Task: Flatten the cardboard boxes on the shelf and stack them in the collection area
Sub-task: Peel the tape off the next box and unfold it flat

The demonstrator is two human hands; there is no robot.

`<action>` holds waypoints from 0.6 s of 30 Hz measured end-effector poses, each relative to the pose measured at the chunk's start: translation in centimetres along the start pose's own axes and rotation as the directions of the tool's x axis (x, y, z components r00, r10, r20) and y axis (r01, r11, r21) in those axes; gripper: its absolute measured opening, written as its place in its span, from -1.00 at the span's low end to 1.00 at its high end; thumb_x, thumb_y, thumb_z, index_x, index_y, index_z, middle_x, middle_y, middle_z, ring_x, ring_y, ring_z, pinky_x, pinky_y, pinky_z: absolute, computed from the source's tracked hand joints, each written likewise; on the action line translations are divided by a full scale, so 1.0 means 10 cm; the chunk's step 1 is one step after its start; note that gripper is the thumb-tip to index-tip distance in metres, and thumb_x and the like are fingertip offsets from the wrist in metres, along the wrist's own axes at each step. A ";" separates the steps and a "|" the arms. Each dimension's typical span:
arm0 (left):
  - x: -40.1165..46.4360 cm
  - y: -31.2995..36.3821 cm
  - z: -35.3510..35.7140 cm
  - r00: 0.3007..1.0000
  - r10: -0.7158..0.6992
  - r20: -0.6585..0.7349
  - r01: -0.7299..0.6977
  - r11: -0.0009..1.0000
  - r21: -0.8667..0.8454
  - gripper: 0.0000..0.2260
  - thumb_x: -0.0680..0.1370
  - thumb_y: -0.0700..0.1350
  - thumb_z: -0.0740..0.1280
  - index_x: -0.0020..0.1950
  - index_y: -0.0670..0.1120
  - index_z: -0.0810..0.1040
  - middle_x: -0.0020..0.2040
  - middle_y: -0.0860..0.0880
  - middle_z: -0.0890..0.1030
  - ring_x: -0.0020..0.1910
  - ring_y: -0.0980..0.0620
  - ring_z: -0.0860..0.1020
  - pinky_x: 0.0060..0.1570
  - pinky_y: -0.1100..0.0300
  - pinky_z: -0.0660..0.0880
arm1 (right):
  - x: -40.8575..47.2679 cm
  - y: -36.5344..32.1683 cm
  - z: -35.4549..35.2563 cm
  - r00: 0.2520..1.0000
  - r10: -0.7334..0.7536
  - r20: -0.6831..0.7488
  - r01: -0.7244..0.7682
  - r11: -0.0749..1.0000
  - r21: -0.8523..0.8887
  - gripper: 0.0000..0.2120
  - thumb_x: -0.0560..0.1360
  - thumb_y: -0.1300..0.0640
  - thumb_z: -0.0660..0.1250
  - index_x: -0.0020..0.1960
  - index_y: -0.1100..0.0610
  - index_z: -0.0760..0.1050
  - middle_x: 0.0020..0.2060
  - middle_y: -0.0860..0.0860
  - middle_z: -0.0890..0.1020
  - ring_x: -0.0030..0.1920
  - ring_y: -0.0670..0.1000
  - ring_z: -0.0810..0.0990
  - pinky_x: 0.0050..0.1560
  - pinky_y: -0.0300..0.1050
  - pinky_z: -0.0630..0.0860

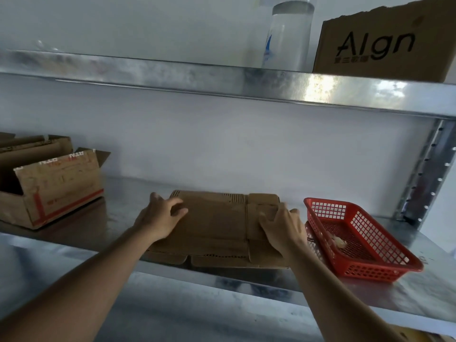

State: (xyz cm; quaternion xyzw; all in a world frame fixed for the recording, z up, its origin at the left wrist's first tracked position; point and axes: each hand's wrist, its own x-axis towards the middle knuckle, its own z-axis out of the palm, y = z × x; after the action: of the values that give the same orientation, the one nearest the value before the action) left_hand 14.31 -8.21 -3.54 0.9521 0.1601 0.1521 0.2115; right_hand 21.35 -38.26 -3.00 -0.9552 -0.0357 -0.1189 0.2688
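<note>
Both hands are down on a flattened cardboard box point(217, 225) lying on the middle metal shelf point(407, 299), its near edge at the shelf's front lip. The left hand point(160, 218) rests on the box's left part with fingers spread and fairly straight, pressing rather than gripping. The right hand point(281, 225) sits at the right end, fingers curled over a folded flap, holding it down or taking hold of it; I cannot tell which. Just to the right, touching or nearly touching the cardboard, lies a red plastic basket point(370, 265). Far left on the same shelf stands an open printed box point(59, 186), not yet flattened, and another carton point(385, 45) stands up on the top shelf at the right beside a clear bottle point(286, 33). To me this looks like the tail of the flattening step. Next, I'd guess, comes a firm two-handed grip on the flat box, sliding it off without snagging the basket.
</note>
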 end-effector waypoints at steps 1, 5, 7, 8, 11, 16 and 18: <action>0.00 -0.03 0.05 1.000 -0.001 0.030 0.000 1.000 0.012 -0.46 0.59 0.36 0.26 0.50 0.14 0.47 0.46 -0.11 0.28 0.28 -0.18 0.54 0.26 -0.02 0.48 | -0.01 0.02 0.03 1.000 0.004 0.026 -0.004 1.000 -0.027 -0.41 0.60 -0.29 0.23 0.44 0.09 0.34 0.19 0.16 0.47 -0.11 0.12 0.45 -0.17 -0.04 0.38; 0.02 -0.07 0.25 0.987 0.064 0.150 -0.064 0.998 -0.003 -0.34 0.49 0.48 0.26 0.53 0.22 0.43 0.64 0.07 0.12 0.56 -0.15 0.25 0.49 -0.13 0.29 | 0.00 0.11 0.17 0.994 0.021 0.108 -0.006 0.991 -0.134 -0.45 0.64 -0.26 0.16 0.48 0.08 0.33 0.24 0.19 0.47 0.14 0.22 0.53 0.07 0.05 0.44; 0.03 -0.07 0.34 0.979 0.096 0.180 -0.114 0.989 0.096 -0.39 0.51 0.49 0.22 0.50 0.28 0.44 0.64 0.11 0.14 0.54 -0.19 0.17 0.50 -0.17 0.20 | -0.02 0.15 0.25 0.988 0.037 0.148 -0.004 0.976 -0.217 -0.48 0.66 -0.24 0.14 0.46 0.09 0.35 0.28 0.21 0.46 0.33 0.25 0.44 0.40 0.19 0.30; 0.02 -0.06 0.37 0.974 0.117 0.195 -0.147 0.978 0.149 -0.43 0.53 0.48 0.20 0.49 0.30 0.44 0.64 0.12 0.14 0.53 -0.20 0.15 0.49 -0.18 0.17 | -0.03 0.17 0.29 0.987 0.045 0.156 -0.005 0.969 -0.248 -0.50 0.66 -0.22 0.14 0.43 0.10 0.37 0.30 0.21 0.44 0.37 0.26 0.39 0.46 0.21 0.23; 0.02 0.02 0.47 0.956 0.194 0.219 -0.243 0.944 0.223 -0.50 0.62 0.37 0.15 0.53 0.28 0.40 0.65 0.10 0.18 0.58 -0.15 0.13 0.49 -0.17 0.13 | -0.07 0.17 0.36 0.990 -0.025 0.139 0.060 0.966 -0.251 -0.62 0.69 -0.09 0.13 0.40 0.10 0.40 0.32 0.18 0.37 0.37 0.24 0.34 0.40 0.18 0.30; -0.05 0.21 0.62 0.907 0.307 0.288 -0.366 0.913 0.180 -0.44 0.65 0.35 0.07 0.63 0.23 0.23 0.68 0.06 0.14 0.66 -0.02 0.06 0.59 -0.06 0.00 | -0.10 0.02 0.49 0.890 -0.356 0.283 0.406 0.904 -0.138 -0.51 0.65 -0.27 0.07 0.55 -0.22 0.26 0.60 0.07 0.23 0.58 0.16 0.22 0.55 0.24 0.18; -0.09 0.21 0.66 0.895 0.305 0.327 -0.380 0.904 0.197 -0.41 0.64 0.39 0.00 0.66 0.27 0.12 0.70 0.09 0.05 0.66 0.03 -0.02 0.60 -0.01 -0.10 | -0.14 -0.02 0.59 0.832 -0.387 0.398 0.476 0.866 -0.155 -0.28 0.52 -0.54 -0.12 0.62 -0.31 0.05 0.67 0.00 0.04 0.66 0.13 -0.01 0.59 0.23 -0.01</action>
State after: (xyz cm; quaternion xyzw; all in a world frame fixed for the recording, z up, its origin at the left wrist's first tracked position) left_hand 16.40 -12.63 -8.52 0.9963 -0.0256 0.0250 0.0778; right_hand 21.19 -34.98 -8.13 -0.9532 -0.2844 -0.0067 0.1026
